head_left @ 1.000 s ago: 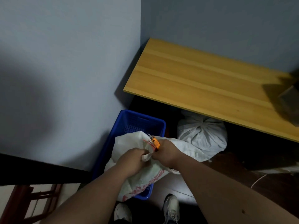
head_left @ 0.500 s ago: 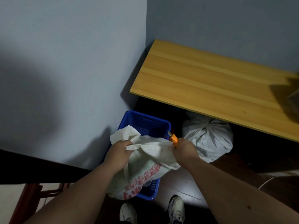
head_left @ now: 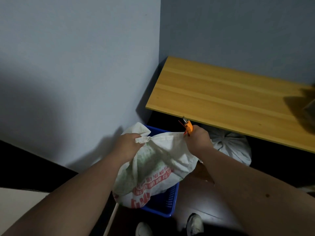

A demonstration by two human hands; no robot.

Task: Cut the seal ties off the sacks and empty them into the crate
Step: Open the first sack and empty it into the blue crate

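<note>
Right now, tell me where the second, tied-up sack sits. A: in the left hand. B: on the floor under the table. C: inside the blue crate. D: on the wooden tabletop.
B: the tied-up sack lies on the floor beneath the wooden table's front edge, to the right of the blue crate, while both hands grip the printed sack over the crate.
</note>
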